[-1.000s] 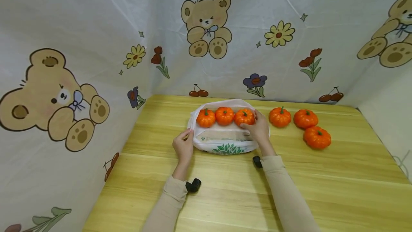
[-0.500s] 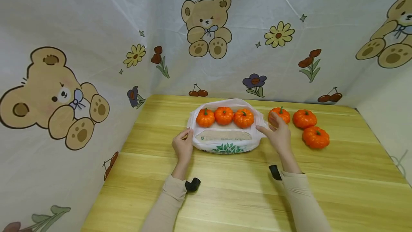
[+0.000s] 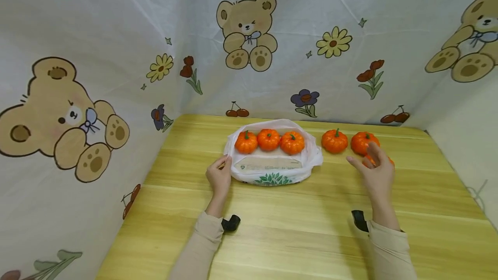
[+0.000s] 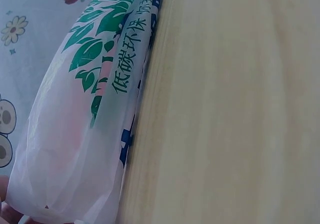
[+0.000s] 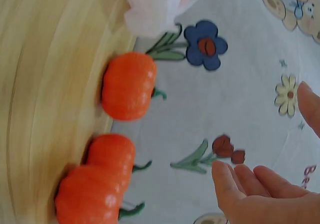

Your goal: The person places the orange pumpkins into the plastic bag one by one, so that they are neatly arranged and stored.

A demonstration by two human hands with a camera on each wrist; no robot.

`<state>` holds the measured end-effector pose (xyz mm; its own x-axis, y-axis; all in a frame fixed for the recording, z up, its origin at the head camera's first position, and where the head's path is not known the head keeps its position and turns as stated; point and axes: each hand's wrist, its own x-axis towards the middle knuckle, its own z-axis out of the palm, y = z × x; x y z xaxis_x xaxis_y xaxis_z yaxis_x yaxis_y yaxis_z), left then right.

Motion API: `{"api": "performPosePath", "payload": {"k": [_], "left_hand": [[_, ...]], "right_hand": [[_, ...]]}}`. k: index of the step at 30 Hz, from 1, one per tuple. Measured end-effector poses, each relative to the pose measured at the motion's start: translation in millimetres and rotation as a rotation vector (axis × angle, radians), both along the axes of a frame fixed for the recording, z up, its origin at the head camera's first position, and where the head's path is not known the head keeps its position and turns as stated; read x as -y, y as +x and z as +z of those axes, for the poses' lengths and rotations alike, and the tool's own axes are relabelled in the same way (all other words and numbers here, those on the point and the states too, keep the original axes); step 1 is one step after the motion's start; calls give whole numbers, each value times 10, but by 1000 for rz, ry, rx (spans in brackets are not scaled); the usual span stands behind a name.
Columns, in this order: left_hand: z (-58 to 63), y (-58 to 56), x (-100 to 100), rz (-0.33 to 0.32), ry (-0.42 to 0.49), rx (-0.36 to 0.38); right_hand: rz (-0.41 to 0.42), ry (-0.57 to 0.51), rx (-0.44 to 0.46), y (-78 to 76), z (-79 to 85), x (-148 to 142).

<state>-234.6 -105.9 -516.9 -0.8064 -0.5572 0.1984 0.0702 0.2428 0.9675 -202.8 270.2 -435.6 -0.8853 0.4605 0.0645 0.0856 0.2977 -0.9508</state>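
A white plastic bag with green leaf print lies with its mouth spread wide, and three small orange pumpkins sit in a row inside it. The left hand pinches the bag's rim at its left end; in the left wrist view only a bit of fingers shows beside the bag. Over the pumpkins at the right, the right hand hovers with fingers apart and holds nothing. It partly covers the nearest pumpkin in the head view. That pumpkin shows whole-bodied but cropped in the right wrist view.
Two more pumpkins stand outside the bag, one close to its right side and another farther right. A cloth wall printed with bears and flowers rises behind the wooden table. Black wrist mounts stick out from the sleeves.
The right hand has let go of the rightmost pumpkin in the bag and moved right, over the loose pumpkins. The left hand has stayed at the bag's rim.
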Motion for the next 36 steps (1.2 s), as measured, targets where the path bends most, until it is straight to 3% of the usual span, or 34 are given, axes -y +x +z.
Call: {"api": "performPosePath", "payload": {"k": [7, 12, 21, 30, 36], "left_hand": [[16, 12, -9, 3, 7, 19], [21, 9, -11, 3, 12, 26], [0, -11, -5, 5, 0, 5], [6, 0, 2, 11, 19, 24], [-2, -3, -1, 8, 20, 26]], "right_hand": [[-180, -224, -44, -15, 20, -343], [-267, -289, -7, -66, -28, -577], [-284, -293, 99, -121, -183, -773], [-201, -184, 231, -168, -350, -859], [-186, -127, 272, -171, -434, -884]]}}
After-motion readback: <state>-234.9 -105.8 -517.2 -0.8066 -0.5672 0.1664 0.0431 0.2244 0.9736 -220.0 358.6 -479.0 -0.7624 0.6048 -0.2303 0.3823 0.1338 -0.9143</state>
